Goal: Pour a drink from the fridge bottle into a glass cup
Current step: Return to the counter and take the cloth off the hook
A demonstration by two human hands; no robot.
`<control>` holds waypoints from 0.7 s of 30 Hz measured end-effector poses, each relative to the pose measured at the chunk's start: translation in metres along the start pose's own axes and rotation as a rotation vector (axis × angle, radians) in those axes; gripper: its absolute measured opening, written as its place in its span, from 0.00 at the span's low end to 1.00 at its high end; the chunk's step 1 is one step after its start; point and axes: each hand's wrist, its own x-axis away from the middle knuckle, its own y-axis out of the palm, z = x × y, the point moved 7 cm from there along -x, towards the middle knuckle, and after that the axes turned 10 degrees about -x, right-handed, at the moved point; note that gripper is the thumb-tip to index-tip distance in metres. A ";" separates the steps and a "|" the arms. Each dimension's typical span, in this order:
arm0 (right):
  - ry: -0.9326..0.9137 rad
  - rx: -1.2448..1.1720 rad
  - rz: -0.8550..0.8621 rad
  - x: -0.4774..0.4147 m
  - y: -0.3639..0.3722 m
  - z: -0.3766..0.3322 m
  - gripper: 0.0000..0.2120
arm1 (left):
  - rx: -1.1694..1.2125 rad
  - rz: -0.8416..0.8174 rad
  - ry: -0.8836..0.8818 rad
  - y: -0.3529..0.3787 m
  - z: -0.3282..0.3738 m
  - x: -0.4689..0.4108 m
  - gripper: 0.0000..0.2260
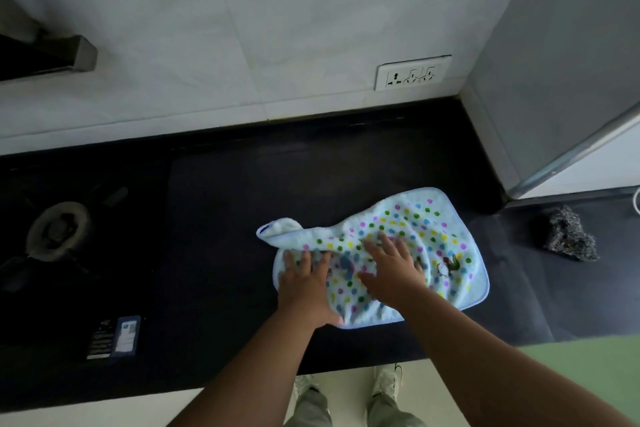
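- We are pressing left hand [304,284] and right hand [391,270] flat, fingers straight, on the towel [415,218].
- No bottle is showing; the likely fridge [554,80] is standing right of the towel, nearer our right hand.

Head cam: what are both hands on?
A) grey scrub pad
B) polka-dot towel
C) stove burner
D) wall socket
B: the left hand and right hand both lie with fingers spread flat on the polka-dot towel, which rests on the dark counter.
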 end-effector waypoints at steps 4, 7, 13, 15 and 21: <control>0.185 -0.085 0.023 -0.004 -0.002 0.008 0.41 | -0.021 -0.188 -0.143 0.002 -0.021 -0.002 0.65; 0.162 -0.012 0.091 -0.005 0.000 -0.006 0.42 | 0.084 -0.036 -0.118 -0.019 -0.017 -0.001 0.53; 0.188 0.017 0.084 -0.017 0.011 0.000 0.43 | 0.199 0.379 -0.093 -0.072 -0.019 0.005 0.18; 0.200 -0.020 0.091 -0.022 0.010 -0.002 0.46 | 0.242 0.372 -0.065 -0.075 -0.020 0.002 0.18; 0.185 0.023 0.076 -0.046 -0.001 -0.017 0.53 | 0.389 0.404 -0.071 -0.079 -0.043 -0.006 0.19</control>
